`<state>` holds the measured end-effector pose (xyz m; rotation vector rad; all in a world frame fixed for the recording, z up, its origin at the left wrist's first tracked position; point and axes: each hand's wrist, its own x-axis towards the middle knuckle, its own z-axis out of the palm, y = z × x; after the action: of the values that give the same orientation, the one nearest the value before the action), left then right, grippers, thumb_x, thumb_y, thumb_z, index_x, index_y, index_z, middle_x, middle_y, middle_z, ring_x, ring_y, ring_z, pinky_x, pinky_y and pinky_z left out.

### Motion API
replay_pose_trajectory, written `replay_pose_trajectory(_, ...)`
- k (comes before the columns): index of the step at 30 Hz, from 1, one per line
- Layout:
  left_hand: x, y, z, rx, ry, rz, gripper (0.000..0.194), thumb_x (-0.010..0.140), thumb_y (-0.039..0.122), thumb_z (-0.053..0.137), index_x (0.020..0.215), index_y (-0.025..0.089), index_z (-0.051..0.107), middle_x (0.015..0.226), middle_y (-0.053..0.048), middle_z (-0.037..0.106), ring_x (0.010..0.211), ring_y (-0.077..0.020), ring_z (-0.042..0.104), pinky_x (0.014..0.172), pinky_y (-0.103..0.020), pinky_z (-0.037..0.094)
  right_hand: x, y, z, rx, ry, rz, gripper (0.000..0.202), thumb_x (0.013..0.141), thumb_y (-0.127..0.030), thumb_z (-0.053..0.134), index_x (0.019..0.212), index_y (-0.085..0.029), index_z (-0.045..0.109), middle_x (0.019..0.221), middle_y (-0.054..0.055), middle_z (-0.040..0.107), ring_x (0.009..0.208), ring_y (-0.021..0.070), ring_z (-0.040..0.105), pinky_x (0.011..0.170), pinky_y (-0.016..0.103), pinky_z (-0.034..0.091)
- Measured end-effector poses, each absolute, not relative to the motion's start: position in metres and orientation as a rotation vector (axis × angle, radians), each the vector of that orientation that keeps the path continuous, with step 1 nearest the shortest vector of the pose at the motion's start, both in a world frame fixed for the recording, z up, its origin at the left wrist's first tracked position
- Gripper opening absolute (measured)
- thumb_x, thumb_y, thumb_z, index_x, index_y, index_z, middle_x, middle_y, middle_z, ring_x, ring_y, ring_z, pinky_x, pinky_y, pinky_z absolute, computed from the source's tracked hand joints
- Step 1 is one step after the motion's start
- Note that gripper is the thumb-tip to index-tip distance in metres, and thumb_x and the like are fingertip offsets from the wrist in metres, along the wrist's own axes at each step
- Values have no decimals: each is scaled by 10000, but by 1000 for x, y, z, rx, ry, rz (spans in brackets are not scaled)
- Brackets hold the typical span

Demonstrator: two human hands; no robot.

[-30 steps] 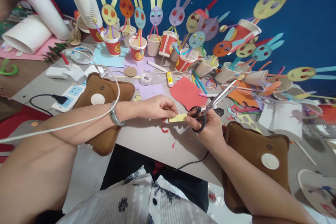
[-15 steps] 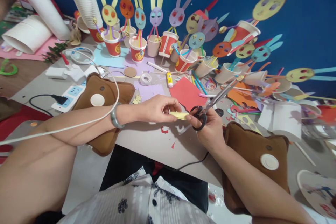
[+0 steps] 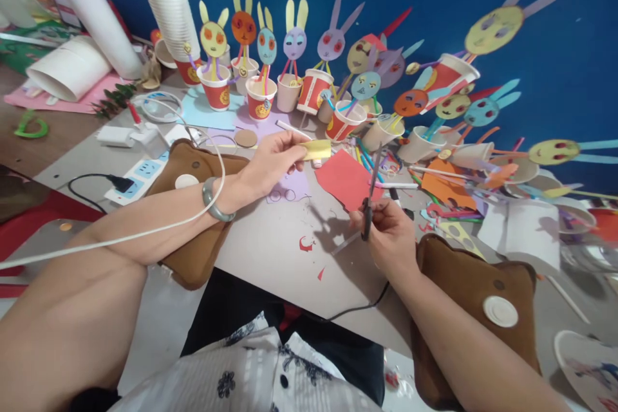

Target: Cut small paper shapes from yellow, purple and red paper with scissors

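Note:
Between the thumb and fingers of my left hand (image 3: 277, 159) is a small strip of yellow paper (image 3: 317, 149), held out over the table. My right hand (image 3: 392, 235) is wrapped round the black handles of a pair of scissors (image 3: 371, 190), their blades pointing up and away from me. Paper and scissors are apart. Beyond and between my hands lies a sheet of red paper (image 3: 345, 177). A lilac sheet (image 3: 293, 185) is partly hidden behind my left hand. Small red paper scraps (image 3: 306, 244) lie on the tabletop nearer me.
Paper rabbit figures in cups (image 3: 261, 96) line the blue wall. Brown cushion-like warmers lie under my left forearm (image 3: 193, 257) and beside my right (image 3: 463, 283). A white cable (image 3: 145, 237) crosses my left arm. A power strip (image 3: 140, 177) sits at left, a stack of cups (image 3: 171, 13) behind.
My left hand has moved away from the right, up and further over the table, taking the yellow paper with it. The right hand has let go of the paper and turned the scissors more upright.

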<state>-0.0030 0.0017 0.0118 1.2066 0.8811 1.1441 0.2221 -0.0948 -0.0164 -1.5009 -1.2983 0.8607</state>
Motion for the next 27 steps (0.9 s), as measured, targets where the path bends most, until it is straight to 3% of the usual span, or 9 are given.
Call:
replay_pose_trajectory(3,-3,5,18,1081,875,1196,115,820,41,545,847,125,618,574,52,580,481,-30,500,471,-156,352,231,-90,-21,-1613,-1471,689,401,670,-470,851,776,-239,542,620,-14,636,507,145,556,479,272,433)
replay_pose_trajectory(8,-3,-4,16,1175,814,1031,59,868,117,618,811,131,613,562,52,565,477,-20,493,485,-158,369,234,-91,-23,-1857,-1848,397,260,663,-308,800,816,-237,601,729,21,734,549,180,608,530,287,418)
replay_pose_trajectory(14,-3,-10,6,1242,719,796,97,905,186,625,828,130,605,679,19,636,504,-22,540,463,-154,378,229,-97,-24,-1818,-2182,262,178,724,-283,770,887,-236,713,766,50,769,691,255,699,591,311,427)
replay_pose_trajectory(17,-2,-13,2,1313,684,692,102,899,212,648,854,126,617,669,27,625,542,-30,580,487,-140,413,230,-97,-24,-1734,-2261,287,196,726,-252,764,920,-240,734,867,65,790,760,266,709,631,325,444)
replay_pose_trajectory(21,-1,-16,-1,1348,685,589,113,888,217,674,866,114,633,631,17,632,539,-53,611,484,-143,446,228,-97,-20,-1717,-2228,497,262,691,-209,774,942,-214,700,823,36,741,667,202,647,611,299,429)
replay_pose_trajectory(27,2,-17,-1,1298,669,506,87,865,137,689,925,87,651,648,-16,683,532,-83,659,464,-152,482,225,-96,-12,-1490,-2176,796,149,676,-109,732,770,-193,653,786,8,643,595,119,528,575,254,415)
